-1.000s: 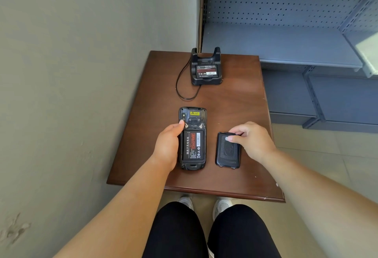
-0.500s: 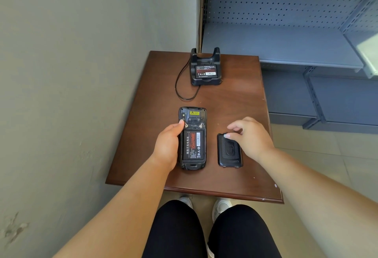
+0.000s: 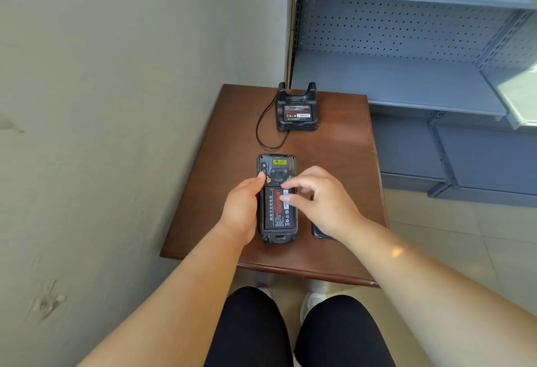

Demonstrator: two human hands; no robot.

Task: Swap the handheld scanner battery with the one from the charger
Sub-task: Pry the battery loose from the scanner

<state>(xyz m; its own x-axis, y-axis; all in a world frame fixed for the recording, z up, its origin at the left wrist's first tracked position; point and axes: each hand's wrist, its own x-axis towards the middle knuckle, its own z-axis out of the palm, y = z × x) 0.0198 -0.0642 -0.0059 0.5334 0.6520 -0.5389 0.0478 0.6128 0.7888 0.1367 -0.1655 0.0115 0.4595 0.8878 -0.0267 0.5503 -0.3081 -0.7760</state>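
The black handheld scanner lies face down on the brown table, its back open and a labelled battery seated inside. My left hand grips the scanner's left edge, thumb on top near a screw. My right hand hovers over the battery's upper right part with loosely curled fingers and holds nothing. The removed back cover lies to the right of the scanner, mostly hidden under my right hand. At the table's far edge stands the charger cradle with another battery in it.
A black cable loops from the charger's left side over the table. A wall runs close along the left. Grey metal shelving stands behind and to the right of the table. My legs and shoes show below the near table edge.
My right hand has let go of the back cover and moved left over the scanner's battery. The left hand and the scanner have stayed put. The camera has tilted up a little.
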